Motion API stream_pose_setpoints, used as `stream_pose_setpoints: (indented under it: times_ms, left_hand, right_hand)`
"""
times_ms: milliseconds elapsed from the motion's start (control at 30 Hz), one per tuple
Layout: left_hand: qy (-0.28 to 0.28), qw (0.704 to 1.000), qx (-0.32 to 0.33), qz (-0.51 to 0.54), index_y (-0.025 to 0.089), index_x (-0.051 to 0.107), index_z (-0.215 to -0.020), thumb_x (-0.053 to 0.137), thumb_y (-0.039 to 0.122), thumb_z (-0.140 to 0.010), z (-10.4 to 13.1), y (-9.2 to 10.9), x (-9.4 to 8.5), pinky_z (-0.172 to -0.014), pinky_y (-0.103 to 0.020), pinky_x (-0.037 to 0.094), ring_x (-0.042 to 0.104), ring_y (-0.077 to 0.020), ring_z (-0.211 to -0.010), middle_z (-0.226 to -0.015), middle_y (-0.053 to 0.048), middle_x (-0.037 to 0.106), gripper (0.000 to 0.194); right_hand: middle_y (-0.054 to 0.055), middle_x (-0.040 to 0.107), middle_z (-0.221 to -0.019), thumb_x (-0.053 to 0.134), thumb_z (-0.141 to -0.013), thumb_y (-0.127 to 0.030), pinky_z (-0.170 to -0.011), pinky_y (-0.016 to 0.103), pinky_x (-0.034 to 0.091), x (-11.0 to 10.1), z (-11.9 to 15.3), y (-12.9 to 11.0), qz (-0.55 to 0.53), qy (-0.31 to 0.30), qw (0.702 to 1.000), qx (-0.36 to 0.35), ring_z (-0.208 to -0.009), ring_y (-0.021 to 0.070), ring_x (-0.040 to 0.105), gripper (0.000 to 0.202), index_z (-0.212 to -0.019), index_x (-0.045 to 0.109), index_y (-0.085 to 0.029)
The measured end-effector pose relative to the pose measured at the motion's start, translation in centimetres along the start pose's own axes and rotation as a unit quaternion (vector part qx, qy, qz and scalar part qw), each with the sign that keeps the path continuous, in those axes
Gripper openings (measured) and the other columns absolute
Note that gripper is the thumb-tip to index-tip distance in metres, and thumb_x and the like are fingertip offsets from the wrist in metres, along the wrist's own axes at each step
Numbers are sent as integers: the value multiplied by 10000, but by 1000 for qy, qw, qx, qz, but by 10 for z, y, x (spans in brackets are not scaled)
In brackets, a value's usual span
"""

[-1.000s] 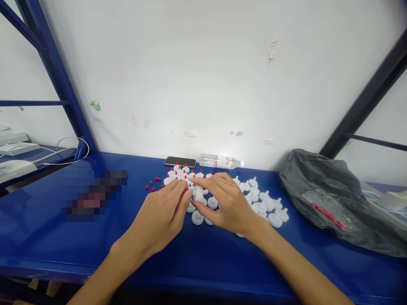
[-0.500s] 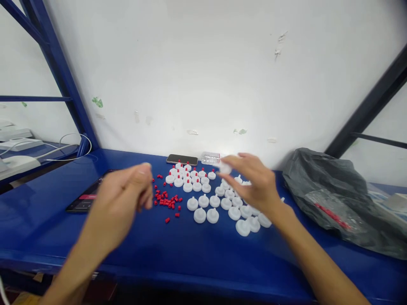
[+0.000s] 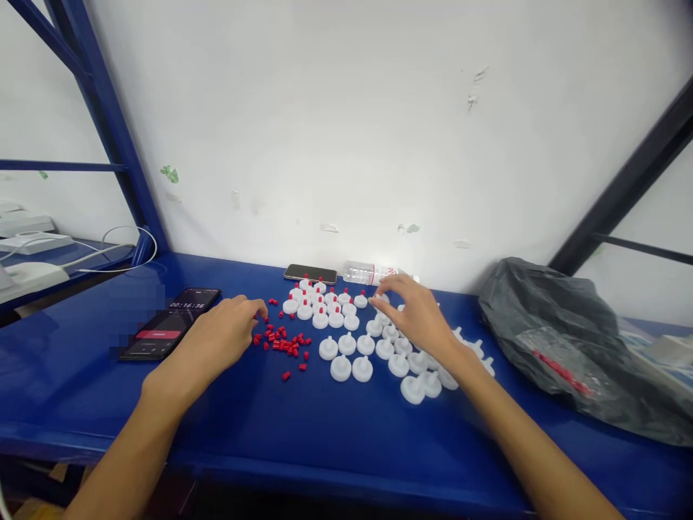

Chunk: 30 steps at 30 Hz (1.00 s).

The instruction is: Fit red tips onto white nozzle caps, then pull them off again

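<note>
My left hand (image 3: pixel 232 328) is over the left edge of the scattered small red caps (image 3: pixel 281 345), fingers curled down and pressed together. A red cap lies beside its fingertips; what they hold, if anything, is hidden. My right hand (image 3: pixel 414 312) pinches a round white nozzle cap (image 3: pixel 382 297) between thumb and fingers, low over the back of the white group. Plain white nozzle caps (image 3: pixel 362 368) stand upright in front of and below this hand. Further back at centre, several white nozzle caps (image 3: pixel 320 318) carry red tips.
A phone (image 3: pixel 162 332) showing a timer lies on the blue table (image 3: pixel 260 440) at left. Another phone (image 3: pixel 310 274) and a clear bottle (image 3: pixel 358 272) lie by the wall. A grey plastic bag (image 3: pixel 520 303), with a clear bag of red pieces (image 3: pixel 563 370), occupies the right.
My left hand has moved forward and down to the red caps, uncovering the timer phone. My right hand has lowered slightly with the white nozzle cap, nearer the tabletop.
</note>
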<state>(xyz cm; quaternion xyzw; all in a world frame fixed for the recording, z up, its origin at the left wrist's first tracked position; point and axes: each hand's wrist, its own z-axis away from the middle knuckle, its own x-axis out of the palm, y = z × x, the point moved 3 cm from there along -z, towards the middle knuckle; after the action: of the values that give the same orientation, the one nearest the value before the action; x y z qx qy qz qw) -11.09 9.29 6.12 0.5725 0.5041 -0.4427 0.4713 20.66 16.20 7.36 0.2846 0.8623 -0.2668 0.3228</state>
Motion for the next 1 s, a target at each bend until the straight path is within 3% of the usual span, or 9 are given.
stream_pose_setpoints:
  times_ms: [133, 300, 400, 533, 633, 700, 800, 900, 1000]
  left_hand:
    - [-3, 1000, 7, 5, 228, 682, -1162, 395, 185, -919, -3, -4, 1, -797, -353, 476, 687, -294, -1000, -1096, -110, 741, 378]
    - [-9, 999, 41, 17, 262, 700, -1053, 439, 77, -818, -8, -7, 12, -712, -303, 446, 689, -243, -869, -960, -58, 754, 397]
    - [-11, 998, 55, 26, 277, 719, -1006, 464, 105, -824, -9, -11, 19, -721, -293, 448, 685, -234, -857, -939, -50, 754, 357]
    - [-5, 998, 55, 35, 284, 731, -1017, 457, 164, -879, -9, -13, 20, -748, -295, 463, 693, -233, -838, -923, -53, 759, 329]
    - [0, 998, 51, 36, 281, 733, -1013, 440, 209, -916, -8, -9, 18, -777, -305, 470, 700, -238, -848, -923, -59, 761, 318]
    - [0, 998, 48, 34, 269, 729, -1004, 408, 244, -941, -7, -5, 16, -789, -322, 471, 699, -248, -869, -938, -70, 758, 328]
    - [-7, 999, 45, 28, 253, 714, -990, 347, 302, -976, -5, 0, 14, -784, -356, 465, 693, -269, -875, -936, -83, 743, 371]
    - [-14, 999, 43, 21, 245, 703, -989, 328, 354, -985, -4, 2, 14, -786, -374, 459, 687, -282, -884, -944, -89, 733, 390]
    - [-19, 999, 41, 14, 243, 696, -982, 322, 378, -985, -5, 0, 13, -793, -373, 457, 683, -284, -898, -953, -92, 730, 398]
  right_hand:
    - [65, 726, -1027, 632, -977, -310, -813, 386, 515, 14, 1, 6, 32, -30, 999, -5, -924, 241, 690, 139, -1009, 750, -243]
    - [36, 787, -995, 628, -973, -232, -803, 370, 531, 26, 1, 12, 34, -84, 996, 20, -890, 235, 736, 156, -1069, 751, -234]
    - [21, 806, -970, 592, -986, -205, -797, 349, 544, 28, 1, 13, 23, -103, 994, 29, -888, 232, 752, 190, -1066, 761, -239]
    - [34, 806, -1031, 547, -1020, -296, -845, 391, 541, 24, 2, 9, 30, -118, 992, 17, -934, 267, 743, 243, -1110, 766, -238]
    - [66, 776, -1168, 398, -1079, -406, -967, 428, 509, 22, 1, 4, 29, -122, 992, 3, -1081, 283, 710, 407, -1177, 746, -219]
    - [97, 713, -1315, 271, -1099, -452, -1089, 471, 436, 22, 1, 3, 33, -136, 990, 15, -1259, 297, 628, 532, -1257, 716, -207]
    - [110, 495, -1566, 156, -1082, -557, -1214, 605, 216, 26, 2, 5, 58, -194, 977, 71, -1504, 341, 354, 649, -1441, 600, -250]
    - [84, 322, -1667, 94, -1042, -654, -1230, 647, 82, 30, 2, 6, 51, -250, 961, 109, -1567, 345, 176, 721, -1544, 470, -300]
    - [69, 319, -1669, 63, -1034, -662, -1244, 624, 53, 32, 1, 3, 33, -266, 956, 115, -1575, 317, 153, 751, -1579, 409, -279]
